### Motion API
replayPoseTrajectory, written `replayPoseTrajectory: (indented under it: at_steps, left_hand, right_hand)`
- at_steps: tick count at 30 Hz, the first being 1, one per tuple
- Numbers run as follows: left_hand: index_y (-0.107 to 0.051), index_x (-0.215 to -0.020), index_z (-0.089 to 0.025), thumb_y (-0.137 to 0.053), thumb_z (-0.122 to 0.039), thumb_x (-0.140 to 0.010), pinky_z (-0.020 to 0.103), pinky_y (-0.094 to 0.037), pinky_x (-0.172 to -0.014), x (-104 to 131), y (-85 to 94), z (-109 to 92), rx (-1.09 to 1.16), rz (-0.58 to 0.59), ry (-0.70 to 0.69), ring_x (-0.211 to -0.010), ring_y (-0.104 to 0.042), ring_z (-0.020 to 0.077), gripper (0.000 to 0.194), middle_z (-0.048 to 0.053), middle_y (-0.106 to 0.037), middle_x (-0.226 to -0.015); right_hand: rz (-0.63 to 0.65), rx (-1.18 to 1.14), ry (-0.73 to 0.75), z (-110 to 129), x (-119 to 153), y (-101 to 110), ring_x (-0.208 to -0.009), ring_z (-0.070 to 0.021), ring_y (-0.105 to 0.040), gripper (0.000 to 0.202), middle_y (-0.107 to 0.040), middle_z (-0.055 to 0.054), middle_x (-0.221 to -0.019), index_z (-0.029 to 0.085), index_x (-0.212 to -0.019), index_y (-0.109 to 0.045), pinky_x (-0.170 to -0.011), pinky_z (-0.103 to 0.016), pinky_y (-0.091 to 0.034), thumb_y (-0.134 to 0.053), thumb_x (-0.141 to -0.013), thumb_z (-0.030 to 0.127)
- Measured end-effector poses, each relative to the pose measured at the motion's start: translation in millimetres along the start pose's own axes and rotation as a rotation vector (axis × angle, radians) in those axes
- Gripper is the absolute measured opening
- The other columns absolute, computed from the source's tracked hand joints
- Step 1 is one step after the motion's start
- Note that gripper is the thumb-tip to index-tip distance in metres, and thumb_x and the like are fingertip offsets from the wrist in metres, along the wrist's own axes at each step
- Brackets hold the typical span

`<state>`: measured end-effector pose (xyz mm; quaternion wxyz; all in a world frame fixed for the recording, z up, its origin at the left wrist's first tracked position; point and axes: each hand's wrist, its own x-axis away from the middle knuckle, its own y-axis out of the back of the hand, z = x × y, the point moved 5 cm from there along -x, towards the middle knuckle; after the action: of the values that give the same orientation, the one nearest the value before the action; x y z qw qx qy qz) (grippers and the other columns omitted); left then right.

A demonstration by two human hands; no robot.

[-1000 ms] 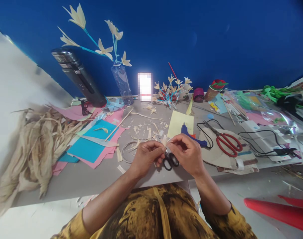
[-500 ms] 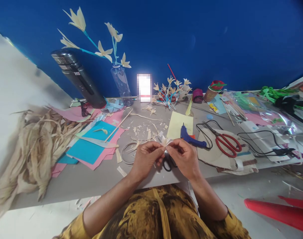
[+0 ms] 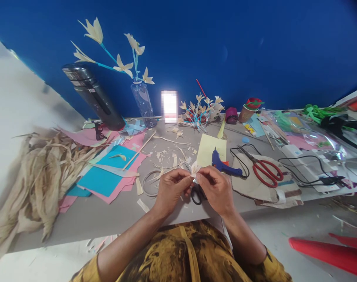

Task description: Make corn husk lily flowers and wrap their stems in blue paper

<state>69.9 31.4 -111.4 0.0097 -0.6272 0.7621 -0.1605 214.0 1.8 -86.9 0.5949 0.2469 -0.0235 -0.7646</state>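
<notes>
Between my two hands is a small pale husk flower [image 3: 195, 167], its petals pointing up and away from me. My left hand [image 3: 174, 190] pinches its base from the left, thumb against fingers. From the right, my right hand [image 3: 216, 188] pinches the same base, and the fingertips of both hands nearly meet. The lower end of the flower is hidden by my fingers. Black-handled scissors [image 3: 196, 196] lie on the table beneath my hands, partly covered. A blue glue gun [image 3: 225, 165] rests just beyond my right hand, near a yellow paper sheet [image 3: 210, 147].
Dried husks [image 3: 34, 176] heap at the left, beside blue and pink paper [image 3: 103, 176]. Behind stand a dark flask [image 3: 96, 98], a bottle of flowers [image 3: 143, 102] and a cluster of small flowers [image 3: 199, 113]. Red-handled scissors [image 3: 266, 172] lie on cloth at right. A wire coil [image 3: 146, 184] sits left.
My hands stay together around the flower, with only small finger shifts; slightly more of its petals shows. The whole view has tilted a little, so the background sits lower.
</notes>
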Motion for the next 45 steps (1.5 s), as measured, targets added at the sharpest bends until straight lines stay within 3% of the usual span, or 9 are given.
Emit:
replayPoseTrajectory:
  at_steps: [8,17,22,29,35,41,45]
  left_hand:
    - [-0.068,-0.068,-0.015,-0.076,-0.021,-0.070,0.021,-0.043,-0.047,-0.8,1.5,0.9,-0.007,0.016,-0.019,-0.044,-0.052,0.0079,0.011,-0.001,-0.063,-0.055]
    - [-0.064,-0.066,-0.016,-0.075,-0.021,-0.068,0.021,-0.043,-0.046,-2.2,0.9,3.1,0.030,0.030,0.004,-0.043,-0.050,0.0081,0.013,-0.003,-0.061,-0.054]
    - [-0.063,-0.069,-0.016,-0.077,-0.023,-0.071,0.021,-0.042,-0.048,-3.1,2.4,8.9,0.074,0.065,0.004,-0.045,-0.050,0.0078,0.015,-0.002,-0.062,-0.057]
    - [-0.066,-0.071,-0.018,-0.077,-0.023,-0.073,0.021,-0.041,-0.051,-1.9,5.2,1.3,0.020,-0.002,-0.092,-0.048,-0.050,0.0074,0.012,-0.004,-0.058,-0.057]
    - [-0.068,-0.071,-0.018,-0.078,-0.023,-0.073,0.022,-0.045,-0.052,0.3,3.9,-12.3,-0.040,0.005,-0.241,-0.054,-0.052,0.0067,0.012,0.000,-0.065,-0.082]
    - [-0.068,-0.070,-0.017,-0.077,-0.022,-0.075,0.021,-0.045,-0.052,1.1,4.5,-15.5,-0.072,0.003,-0.263,-0.052,-0.053,0.0070,0.012,0.000,-0.064,-0.075]
    - [-0.068,-0.070,-0.018,-0.080,-0.025,-0.072,0.021,-0.045,-0.050,-1.2,8.2,-10.4,-0.026,-0.040,-0.206,-0.049,-0.054,0.0071,0.014,-0.001,-0.064,-0.072]
  right_hand:
    - [-0.023,-0.024,-0.053,-0.9,-4.1,1.6,-0.056,-0.0113,-0.045,0.023,-0.054,0.003,-0.062,0.019,-0.069,-0.059,-0.055,-0.024,-0.037,-0.060,-0.090,0.029]
    - [-0.085,0.015,0.048,5.4,-2.4,-0.4,-0.054,-0.0103,-0.041,0.020,-0.047,0.004,-0.062,0.019,-0.068,-0.055,-0.054,-0.025,-0.034,-0.059,-0.088,0.020]
    - [-0.075,0.026,0.120,11.0,-0.5,0.7,-0.056,-0.0121,-0.043,0.018,-0.050,0.003,-0.064,0.020,-0.072,-0.056,-0.056,-0.026,-0.035,-0.056,-0.091,0.021]
    - [-0.013,-0.051,0.058,5.4,1.7,-1.9,-0.059,-0.0124,-0.047,0.013,-0.057,0.001,-0.071,0.020,-0.081,-0.063,-0.056,-0.026,-0.037,-0.056,-0.091,0.020]
    - [0.017,-0.091,0.035,3.5,1.7,-3.7,-0.061,-0.0121,-0.048,0.010,-0.058,0.001,-0.075,0.019,-0.083,-0.065,-0.057,-0.025,-0.037,-0.058,-0.091,0.020]
    - [0.059,-0.087,0.032,8.6,-1.8,-5.2,-0.055,-0.0104,-0.044,0.007,-0.059,0.000,-0.076,0.020,-0.083,-0.064,-0.051,-0.024,-0.036,-0.060,-0.088,0.022]
    - [0.033,-0.058,0.000,5.6,-2.8,-4.6,-0.054,-0.0105,-0.046,0.008,-0.060,0.001,-0.072,0.020,-0.081,-0.065,-0.051,-0.024,-0.038,-0.061,-0.086,0.023]
